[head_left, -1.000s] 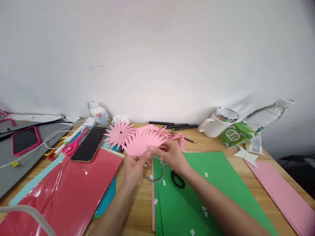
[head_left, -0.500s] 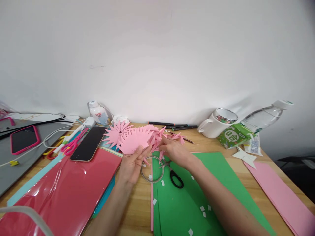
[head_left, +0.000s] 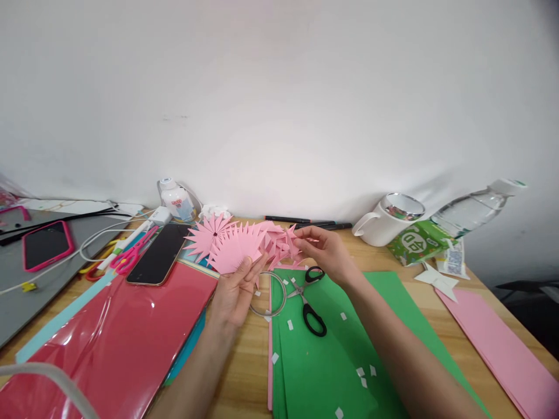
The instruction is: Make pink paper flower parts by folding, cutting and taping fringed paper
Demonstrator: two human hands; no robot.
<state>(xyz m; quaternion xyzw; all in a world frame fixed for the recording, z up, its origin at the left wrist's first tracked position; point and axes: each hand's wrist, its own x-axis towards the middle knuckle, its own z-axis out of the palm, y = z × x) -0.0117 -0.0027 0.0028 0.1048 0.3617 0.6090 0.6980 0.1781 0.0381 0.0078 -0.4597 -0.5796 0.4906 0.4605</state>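
My left hand (head_left: 236,294) grips a pink spiky paper cutout (head_left: 238,249) from below, thumb pressed on its lower edge. My right hand (head_left: 325,250) pinches a small pink paper piece (head_left: 289,243) at the right end of the pile of pink spiky cutouts. A finished pink paper star flower (head_left: 209,235) lies just behind the held cutout. Black-handled scissors (head_left: 308,297) and a clear tape ring (head_left: 273,294) lie on the green paper (head_left: 349,349) under my hands.
A red sheet (head_left: 113,337) and a black phone (head_left: 159,254) lie to the left, with pink scissors (head_left: 131,255), a glue bottle (head_left: 174,201) and a pink-cased phone (head_left: 43,245). A white mug (head_left: 388,218), water bottle (head_left: 471,209), green packet (head_left: 419,240) and pink paper (head_left: 502,343) lie right.
My right hand let go of the shared cutout and moved right and back to the pink pieces, uncovering the scissors. My left hand kept the cutout.
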